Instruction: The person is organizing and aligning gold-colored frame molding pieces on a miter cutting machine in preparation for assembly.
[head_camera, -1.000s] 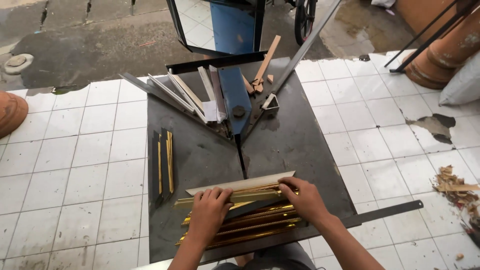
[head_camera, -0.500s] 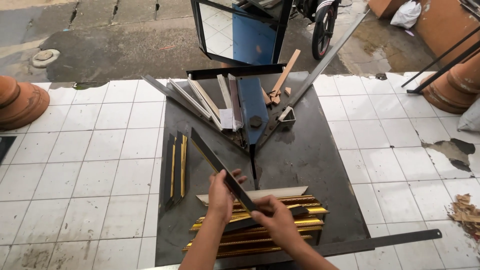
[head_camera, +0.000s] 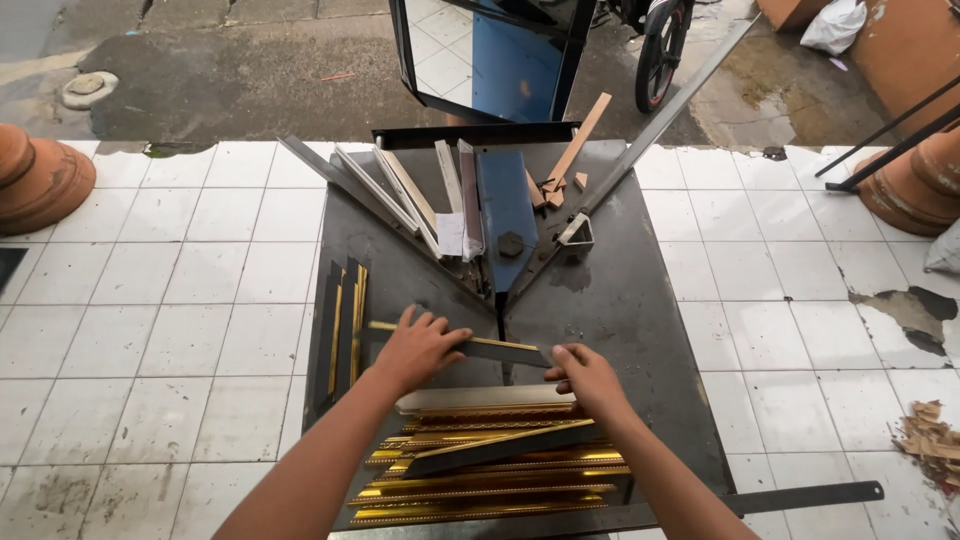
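Swung down from a steep slant to nearly level across the dark worktop (head_camera: 640, 300), the gold-edged moulding strip (head_camera: 470, 345) between both hands.

Left hand (head_camera: 415, 345) pressed flat over the strip's left part, fingers spread; right hand (head_camera: 590, 375) pinching its right end, just in front of the V-shaped cutting guide (head_camera: 500, 290). Directly below, a stack of gold mouldings (head_camera: 490, 470); left of it, more strips (head_camera: 345, 320) lying lengthwise.
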